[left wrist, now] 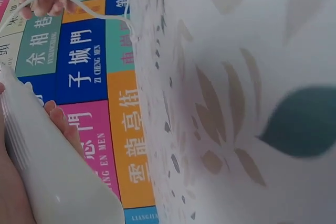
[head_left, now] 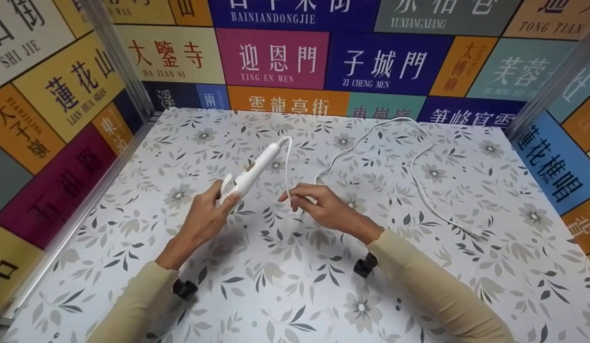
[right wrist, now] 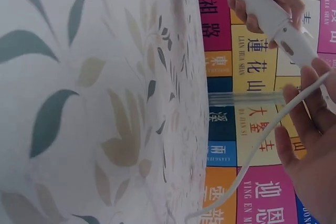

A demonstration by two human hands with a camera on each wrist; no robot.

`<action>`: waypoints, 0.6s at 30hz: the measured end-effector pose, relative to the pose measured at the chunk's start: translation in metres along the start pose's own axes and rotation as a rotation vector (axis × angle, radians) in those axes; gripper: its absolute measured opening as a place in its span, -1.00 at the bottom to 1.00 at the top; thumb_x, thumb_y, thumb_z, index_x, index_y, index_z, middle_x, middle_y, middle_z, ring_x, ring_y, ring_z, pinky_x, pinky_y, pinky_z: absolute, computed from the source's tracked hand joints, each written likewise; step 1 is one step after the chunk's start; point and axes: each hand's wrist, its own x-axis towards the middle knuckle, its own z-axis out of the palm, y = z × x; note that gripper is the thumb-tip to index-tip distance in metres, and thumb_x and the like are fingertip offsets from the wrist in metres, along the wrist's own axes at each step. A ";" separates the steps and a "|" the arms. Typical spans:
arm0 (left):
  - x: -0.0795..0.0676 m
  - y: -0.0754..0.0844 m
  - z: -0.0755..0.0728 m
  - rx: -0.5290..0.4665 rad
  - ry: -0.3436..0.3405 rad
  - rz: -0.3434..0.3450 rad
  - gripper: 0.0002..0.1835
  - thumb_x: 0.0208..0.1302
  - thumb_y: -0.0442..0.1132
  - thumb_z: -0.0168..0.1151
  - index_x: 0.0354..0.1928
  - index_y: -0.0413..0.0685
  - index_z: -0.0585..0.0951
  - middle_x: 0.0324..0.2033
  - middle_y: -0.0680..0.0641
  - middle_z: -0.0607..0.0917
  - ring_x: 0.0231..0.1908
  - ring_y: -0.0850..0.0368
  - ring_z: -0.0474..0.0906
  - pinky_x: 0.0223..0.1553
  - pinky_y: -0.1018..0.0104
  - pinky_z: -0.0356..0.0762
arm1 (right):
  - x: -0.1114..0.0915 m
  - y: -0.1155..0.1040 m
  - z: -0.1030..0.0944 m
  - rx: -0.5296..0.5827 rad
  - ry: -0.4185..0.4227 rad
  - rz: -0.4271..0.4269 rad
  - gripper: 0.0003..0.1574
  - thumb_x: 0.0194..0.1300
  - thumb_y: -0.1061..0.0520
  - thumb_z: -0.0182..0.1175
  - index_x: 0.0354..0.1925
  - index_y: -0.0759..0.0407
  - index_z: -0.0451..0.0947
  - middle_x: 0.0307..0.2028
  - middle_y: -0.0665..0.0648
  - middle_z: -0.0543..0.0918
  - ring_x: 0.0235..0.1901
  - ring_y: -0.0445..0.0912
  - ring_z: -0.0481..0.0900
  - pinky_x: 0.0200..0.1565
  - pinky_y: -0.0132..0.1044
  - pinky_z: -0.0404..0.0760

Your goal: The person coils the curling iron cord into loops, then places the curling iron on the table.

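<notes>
My left hand (head_left: pixel 205 213) grips a white curling iron (head_left: pixel 256 172) round its wider end, near a raised lever. The iron is held over the table with its cord end pointing away and to the right. In the left wrist view the iron's smooth, rounded body (left wrist: pixel 68 166) fills the lower left, with fine ribs along one side. From its narrow end a white cord (head_left: pixel 289 162) bends down to my right hand (head_left: pixel 323 205). That hand holds the cord between its bent fingers, as the right wrist view shows with the fingers (right wrist: pixel 302 111) beside the cord.
The rest of the cord loops over the back right of the table, and its plug end (head_left: pixel 473 232) lies at the right. A white tablecloth (head_left: pixel 295 295) with grey flowers and leaves covers the table. Panels (head_left: pixel 276 62) with coloured lettering stand behind and at both sides.
</notes>
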 end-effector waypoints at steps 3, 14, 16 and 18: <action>-0.001 0.004 -0.001 -0.069 -0.067 -0.021 -0.62 0.47 0.02 0.12 0.16 -0.04 0.55 -0.28 -0.17 0.72 -0.50 0.07 0.55 -0.48 0.25 0.53 | 0.006 0.003 -0.003 0.037 -0.058 0.005 -0.67 0.55 0.17 0.00 0.03 0.23 0.66 -0.17 0.23 0.69 -0.34 -0.07 0.50 -0.19 -0.20 0.53; -0.010 0.014 -0.003 -0.058 -0.264 0.041 -0.66 0.46 -0.05 0.13 0.10 -0.11 0.56 -0.41 -0.13 0.64 -0.55 0.17 0.49 -0.51 0.32 0.49 | 0.018 0.016 -0.028 -0.152 -0.101 0.192 -0.66 0.47 -0.04 0.18 -0.19 0.11 0.79 -0.49 0.11 0.69 -0.62 -0.18 0.38 -0.50 -0.39 0.39; -0.010 0.015 -0.004 -0.034 -0.282 0.070 -0.66 0.46 -0.05 0.14 0.09 -0.11 0.57 -0.41 -0.10 0.65 -0.51 0.18 0.49 -0.47 0.31 0.48 | 0.019 0.017 -0.033 -0.184 -0.072 0.276 -0.66 0.41 -0.12 0.24 -0.23 0.06 0.79 -0.59 0.09 0.65 -0.65 -0.21 0.32 -0.54 -0.38 0.31; -0.011 0.015 -0.005 -0.008 -0.291 0.096 -0.69 0.45 -0.03 0.14 0.04 -0.08 0.58 -0.44 -0.06 0.63 -0.49 0.18 0.47 -0.43 0.31 0.46 | 0.021 0.017 -0.037 -0.226 -0.043 0.325 -0.66 0.35 -0.13 0.30 -0.30 0.08 0.79 -0.59 0.07 0.68 -0.68 -0.20 0.28 -0.55 -0.35 0.25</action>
